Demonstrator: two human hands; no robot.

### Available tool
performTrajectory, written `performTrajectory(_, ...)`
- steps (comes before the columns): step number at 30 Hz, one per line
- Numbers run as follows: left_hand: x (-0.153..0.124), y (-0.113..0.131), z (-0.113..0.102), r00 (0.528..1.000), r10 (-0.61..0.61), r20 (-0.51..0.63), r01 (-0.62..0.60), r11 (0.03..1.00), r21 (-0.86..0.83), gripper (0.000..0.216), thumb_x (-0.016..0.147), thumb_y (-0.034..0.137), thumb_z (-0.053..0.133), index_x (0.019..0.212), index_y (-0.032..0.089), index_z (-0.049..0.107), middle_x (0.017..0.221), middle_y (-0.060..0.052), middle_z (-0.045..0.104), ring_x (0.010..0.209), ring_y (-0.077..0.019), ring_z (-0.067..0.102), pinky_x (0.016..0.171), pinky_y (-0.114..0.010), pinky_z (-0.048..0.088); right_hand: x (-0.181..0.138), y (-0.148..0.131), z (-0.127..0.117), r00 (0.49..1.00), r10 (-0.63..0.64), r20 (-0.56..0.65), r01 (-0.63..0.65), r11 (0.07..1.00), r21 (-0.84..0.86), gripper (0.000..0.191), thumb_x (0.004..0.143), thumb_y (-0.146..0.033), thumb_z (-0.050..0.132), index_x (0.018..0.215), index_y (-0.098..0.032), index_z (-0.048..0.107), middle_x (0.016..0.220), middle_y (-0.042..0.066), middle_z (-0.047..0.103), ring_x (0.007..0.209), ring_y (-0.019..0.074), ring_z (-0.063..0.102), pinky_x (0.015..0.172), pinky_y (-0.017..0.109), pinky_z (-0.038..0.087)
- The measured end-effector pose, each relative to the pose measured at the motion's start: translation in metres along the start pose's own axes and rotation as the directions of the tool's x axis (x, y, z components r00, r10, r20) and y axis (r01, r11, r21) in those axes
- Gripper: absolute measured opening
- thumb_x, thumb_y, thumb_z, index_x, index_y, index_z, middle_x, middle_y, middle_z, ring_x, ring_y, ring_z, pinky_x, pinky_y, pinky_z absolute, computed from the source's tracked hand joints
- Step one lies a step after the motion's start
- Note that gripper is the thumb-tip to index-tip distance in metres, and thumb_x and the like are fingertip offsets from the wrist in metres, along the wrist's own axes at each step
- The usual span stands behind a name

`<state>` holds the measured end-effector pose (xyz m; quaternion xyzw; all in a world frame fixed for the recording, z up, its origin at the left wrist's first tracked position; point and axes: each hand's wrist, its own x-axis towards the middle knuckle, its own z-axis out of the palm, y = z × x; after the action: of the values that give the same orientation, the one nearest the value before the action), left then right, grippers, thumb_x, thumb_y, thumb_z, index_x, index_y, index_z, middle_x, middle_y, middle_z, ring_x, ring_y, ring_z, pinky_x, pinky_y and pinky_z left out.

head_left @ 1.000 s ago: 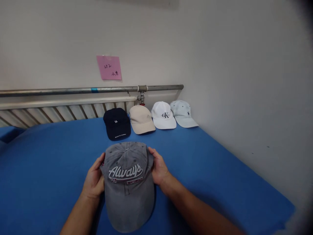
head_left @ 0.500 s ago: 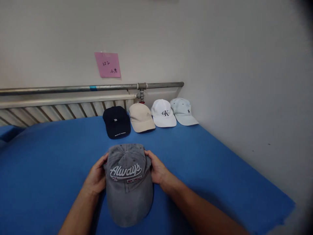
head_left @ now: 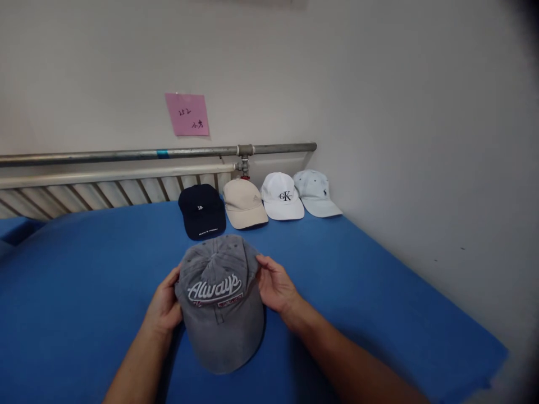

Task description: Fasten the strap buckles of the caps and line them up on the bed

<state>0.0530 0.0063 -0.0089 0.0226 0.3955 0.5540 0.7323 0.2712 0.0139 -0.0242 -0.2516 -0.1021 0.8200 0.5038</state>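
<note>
A grey baseball cap (head_left: 223,331) with white "Always" lettering is between my hands, its brim pointing toward me. My left hand (head_left: 164,303) grips the cap's left side, with some fingertips hidden behind it. On the opposite side, my right hand (head_left: 275,283) pinches the cap's edge between thumb and fingers. Beyond it stands a row of caps: a black cap (head_left: 202,212), a beige cap (head_left: 244,203), a white cap (head_left: 281,196) with a dark monogram, and a pale blue cap (head_left: 316,193) at the right end.
The blue surface (head_left: 105,269) carries all the caps. Behind it run a radiator (head_left: 122,193) and a metal pipe (head_left: 202,152) with a valve. A pink note (head_left: 187,115) hangs on the wall, and another wall (head_left: 421,168) borders the right side.
The grey cap has moved slightly away from me, and its crown looks fuller and rounder. My right hand has shifted a little outward along its edge.
</note>
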Motion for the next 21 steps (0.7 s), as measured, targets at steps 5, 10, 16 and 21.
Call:
performTrajectory(5, -0.003, 0.001, 0.001, 0.999, -0.004, 0.037, 0.003, 1.0, 0.024, 0.031, 0.089, 0.013, 0.044, 0.078, 0.012, 0.073, 0.067, -0.009, 0.075, 0.086, -0.027, 0.073, 0.09, -0.043, 0.055, 0.002, 0.003, 0.001, 0.999, -0.023, -0.034, 0.021, 0.998, -0.059, 0.013, 0.073, -0.014, 0.062, 0.084, -0.017, 0.068, 0.075, 0.0, 0.073, 0.071, 0.0139, 0.065, 0.075, 0.026, 0.048)
performTrajectory(10, -0.003, 0.002, 0.003, 1.0, 0.018, 0.022, -0.018, 1.0, 0.005, 0.035, 0.09, 0.013, 0.042, 0.069, 0.013, 0.071, 0.061, -0.007, 0.073, 0.073, -0.0246, 0.074, 0.087, -0.042, 0.056, 0.011, 0.005, -0.007, 0.991, -0.083, -0.107, 0.073, 0.993, -0.092, 0.009, 0.072, -0.012, 0.062, 0.078, -0.016, 0.067, 0.072, 0.0, 0.072, 0.071, 0.0145, 0.064, 0.075, 0.027, 0.047)
performTrajectory(16, -0.008, 0.0, 0.001, 0.989, -0.009, 0.151, 0.007, 1.0, 0.011, 0.034, 0.089, 0.013, 0.041, 0.076, 0.013, 0.073, 0.069, -0.008, 0.076, 0.073, -0.0233, 0.074, 0.087, -0.039, 0.056, 0.011, 0.004, -0.008, 0.992, -0.091, -0.085, 0.083, 0.992, -0.094, 0.012, 0.07, -0.011, 0.064, 0.08, -0.018, 0.066, 0.069, -0.004, 0.071, 0.065, 0.0124, 0.064, 0.07, 0.024, 0.048)
performTrajectory(21, -0.009, 0.002, -0.013, 0.976, 0.028, 0.215, -0.02, 0.999, -0.038, 0.03, 0.075, 0.005, 0.045, 0.072, 0.016, 0.072, 0.065, -0.005, 0.075, 0.064, -0.0204, 0.073, 0.087, -0.035, 0.056, 0.007, 0.002, -0.001, 0.998, -0.061, 0.011, 0.062, 0.988, -0.144, 0.022, 0.067, -0.01, 0.063, 0.088, -0.016, 0.068, 0.075, -0.002, 0.073, 0.068, 0.0123, 0.064, 0.069, 0.024, 0.047)
